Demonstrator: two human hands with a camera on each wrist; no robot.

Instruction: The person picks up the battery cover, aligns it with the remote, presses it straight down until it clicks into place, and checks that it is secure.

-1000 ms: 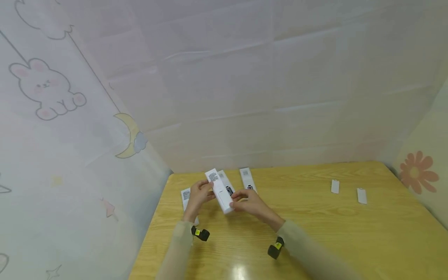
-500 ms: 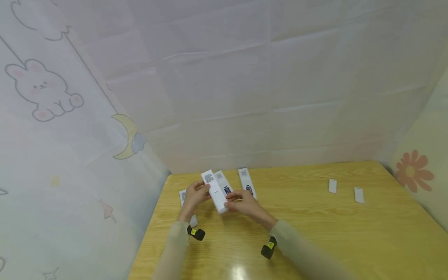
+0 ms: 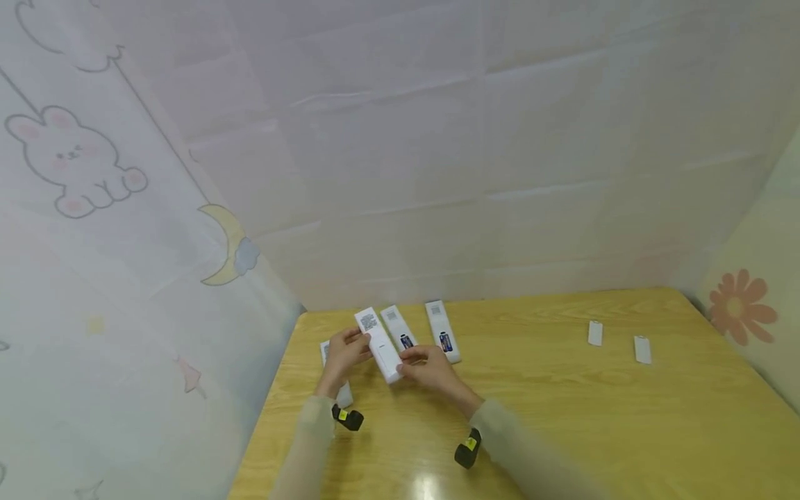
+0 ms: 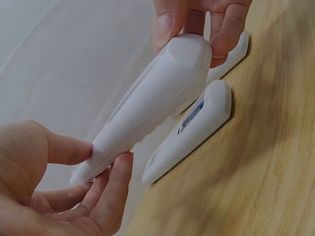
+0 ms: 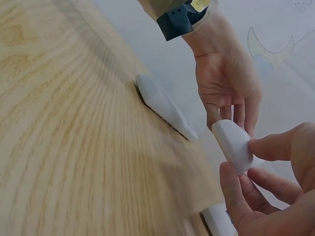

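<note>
Landmark: middle remote (image 3: 396, 323), battery bare, lying on the table (image 3: 562, 417). Held remote (image 3: 380, 348) is aloft just left of it, back face up, compartment cover apparently on. Left hand (image 3: 344, 354) pinches its far end, thumb against fingers; right hand (image 3: 431, 369) pinches the near end. Outer remote (image 3: 440, 326) lies right of the landmark, battery also bare.

Handling, my judgement: keep both ends pinched, thumbs off the latch, pressure even along the edges; stay clear of the landmark's bare battery.

Against one second ago: held remote and right hand sit further left of the landmark; the held remote's overlap with it is gone, and the outer remote's lower end is uncovered.
</note>
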